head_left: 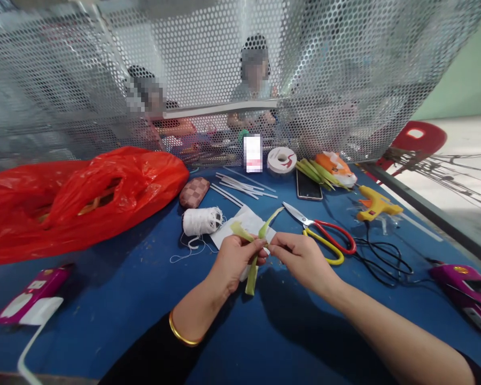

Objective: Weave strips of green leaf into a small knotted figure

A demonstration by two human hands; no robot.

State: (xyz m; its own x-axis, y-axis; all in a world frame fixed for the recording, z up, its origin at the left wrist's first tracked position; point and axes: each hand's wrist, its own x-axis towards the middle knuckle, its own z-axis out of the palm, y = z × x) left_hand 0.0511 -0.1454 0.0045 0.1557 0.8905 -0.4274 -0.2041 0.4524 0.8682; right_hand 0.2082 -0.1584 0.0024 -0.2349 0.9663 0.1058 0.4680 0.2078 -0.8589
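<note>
Over the blue table [144, 305], the left hand [231, 259] pinches green leaf strips [251, 280]; the right hand [300, 255] pinches them too, fingers hiding the crossing. The red bag [152, 171], cut off leftward, gapes over brownish contents [100, 201] I can't identify. At right, a purple power strip [460, 283] leaves view.

The left grip [240, 256] and right grip [291, 252] pinch green strips [252, 279] over the worktop [116, 305]; scissors [318, 227] lie near the right grip, thread [199, 221] and a red bag [144, 174] leftward, white sticks [240, 186] beyond.
</note>
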